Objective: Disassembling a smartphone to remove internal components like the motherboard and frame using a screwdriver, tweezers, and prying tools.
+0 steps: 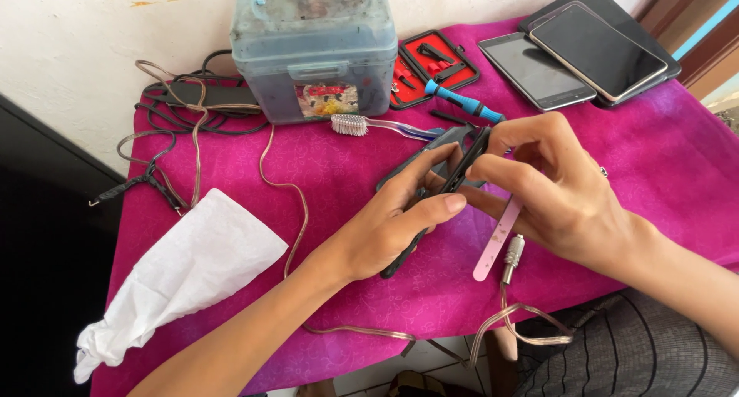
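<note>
The left hand [400,220] and the right hand [554,185] meet over the middle of the desk [662,166], which has a pink cloth on it. Both hands are closed around a thin black phone [454,183] held on its edge; the left fingers wrap it from below, and the right fingertips pinch its upper end. The right hand also keeps a pink flat stick [496,239], which points down toward 6 o'clock.

At 12 o'clock from the hands lie a toothbrush [377,126] and a blue-handled screwdriver [462,101], and behind them stand a grey plastic box [314,46] and a red tool case [433,66]. At 1 o'clock some phones [585,50] are stacked. At 9 o'clock lies a white tissue [185,274], with thin cables [289,204] between. A metal plug [512,254] lies just under the stick, near the front edge.
</note>
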